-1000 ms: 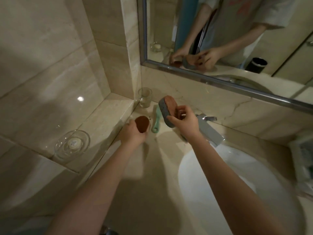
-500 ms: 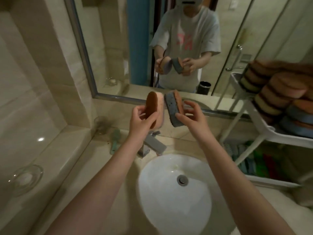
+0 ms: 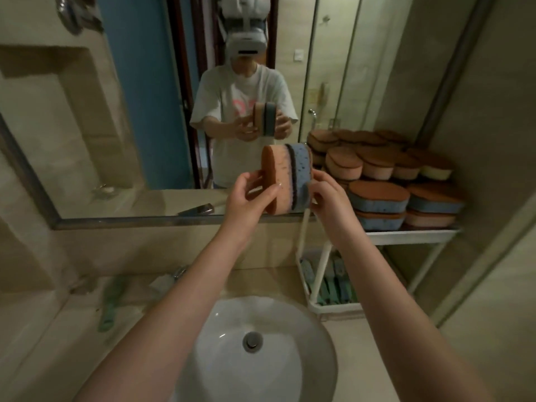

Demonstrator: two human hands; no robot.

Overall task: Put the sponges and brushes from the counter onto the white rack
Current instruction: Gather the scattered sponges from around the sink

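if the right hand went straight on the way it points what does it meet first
Beyond the blue sponge it grips, the right hand would probably reach the mirror first; the stacked sponges on the white rack lie to its right. Depth is uncertain.

Arms outstretched, left hand [image 3: 249,196] and right hand [image 3: 329,200] raised, fingers curled inward.

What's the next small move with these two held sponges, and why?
Probably carry both right, onto the white rack: left hand holds the pink sponge, right hand the blue sponge, pressed together above the sink; the rack's top shelf already holds stacked sponges.
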